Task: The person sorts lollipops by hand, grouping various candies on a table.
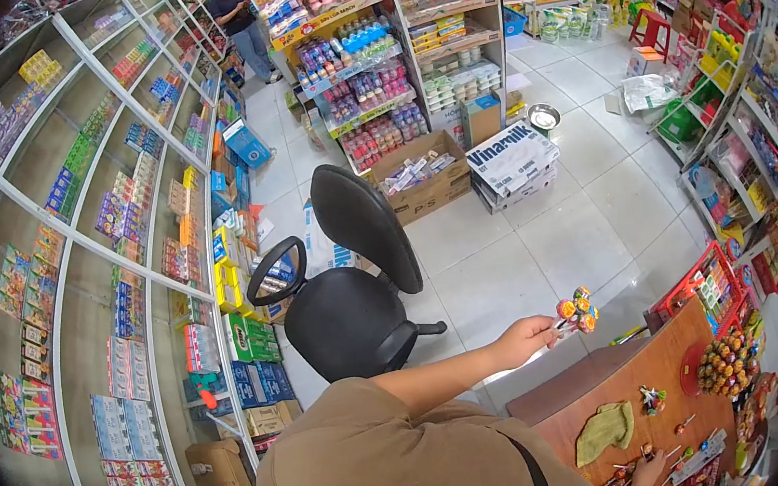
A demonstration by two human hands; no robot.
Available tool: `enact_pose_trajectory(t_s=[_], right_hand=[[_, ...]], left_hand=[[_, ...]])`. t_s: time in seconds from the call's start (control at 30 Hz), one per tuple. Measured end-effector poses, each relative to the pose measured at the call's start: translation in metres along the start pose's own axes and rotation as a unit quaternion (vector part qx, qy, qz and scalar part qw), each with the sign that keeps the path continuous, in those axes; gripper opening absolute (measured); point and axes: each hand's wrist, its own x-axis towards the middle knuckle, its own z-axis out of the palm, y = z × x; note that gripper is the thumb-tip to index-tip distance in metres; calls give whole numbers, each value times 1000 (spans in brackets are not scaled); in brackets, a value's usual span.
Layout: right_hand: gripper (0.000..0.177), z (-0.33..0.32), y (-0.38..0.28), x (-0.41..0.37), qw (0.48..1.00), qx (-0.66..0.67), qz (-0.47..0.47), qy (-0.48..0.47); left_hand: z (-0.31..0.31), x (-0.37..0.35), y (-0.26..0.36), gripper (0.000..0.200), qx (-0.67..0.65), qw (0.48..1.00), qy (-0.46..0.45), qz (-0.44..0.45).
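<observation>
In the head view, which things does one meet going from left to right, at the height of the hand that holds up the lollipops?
wall shelves → black office chair → left hand → bunch of lollipops → red rack

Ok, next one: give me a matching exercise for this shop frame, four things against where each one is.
Things
1. bunch of lollipops
2. green cloth
3. black office chair
4. Vinamilk box

Places
A. on the floor beside the open brown carton
B. held in the left hand
C. lying on the wooden counter
D. on the tiles next to the wall shelves

Pairs: 1-B, 2-C, 3-D, 4-A
</observation>
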Motion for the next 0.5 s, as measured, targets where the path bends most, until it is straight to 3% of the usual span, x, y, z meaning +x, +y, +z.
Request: enact_pose_trajectory(t_s=[0.2,0.3,0.47,0.5], right_hand=[[31,-24,-32,-5,998,-15,38,-45],[31,-12,-17,-6,1000,-25,-11,12],[25,11,17,5,1000,22,-4,-20],[17,-29,-51,-10,997,65,-38,28]], left_hand=[[11,6,6,16,1,1000,5,-9],[14,6,4,16,-6,1000,0,-5],[12,2,-1,16,18,1000,5,-7],[11,0,3,15,13,1000,4,-3]])
